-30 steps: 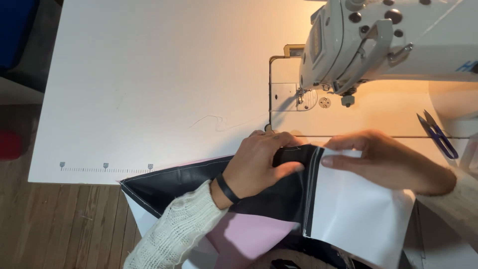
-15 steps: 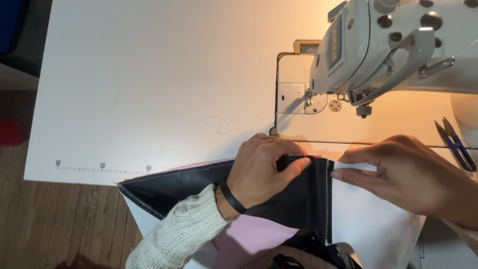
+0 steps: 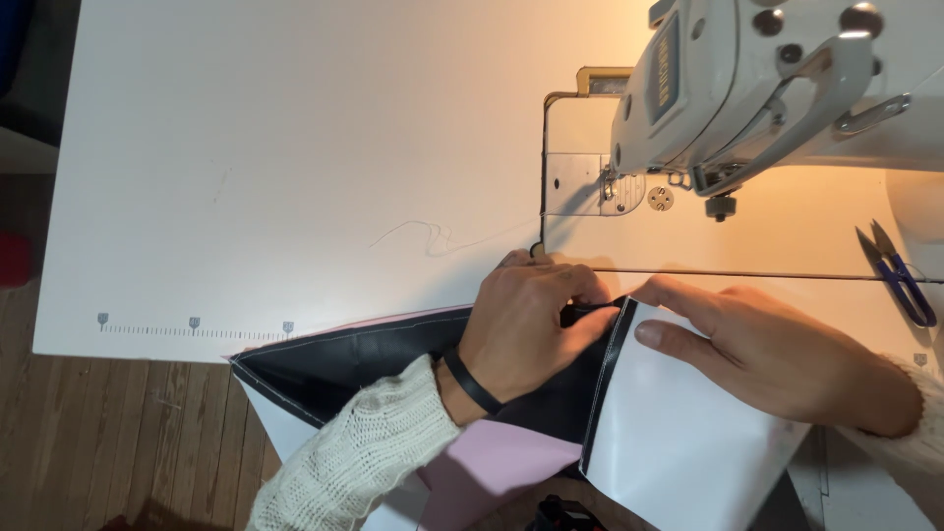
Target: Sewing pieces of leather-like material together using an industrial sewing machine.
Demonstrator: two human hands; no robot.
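White table (image 3: 295,147), warm lamp glow at right; brown wooden plank floor (image 3: 118,442) below.

Both hands were down at the table's near edge, the left hand (image 3: 531,315) pressing on the black fabric (image 3: 344,359), the right hand (image 3: 777,354) flat on the white panel (image 3: 678,442), with the sewing machine (image 3: 777,88) just beyond and blue snips (image 3: 900,275) lying off right.

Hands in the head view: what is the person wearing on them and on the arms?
Both hands are bare, with no gloves or rings visible. The left hand has a thin black band round the wrist and a cream cable-knit sleeve behind it. The right hand shows a sliver of a similar cream cuff.
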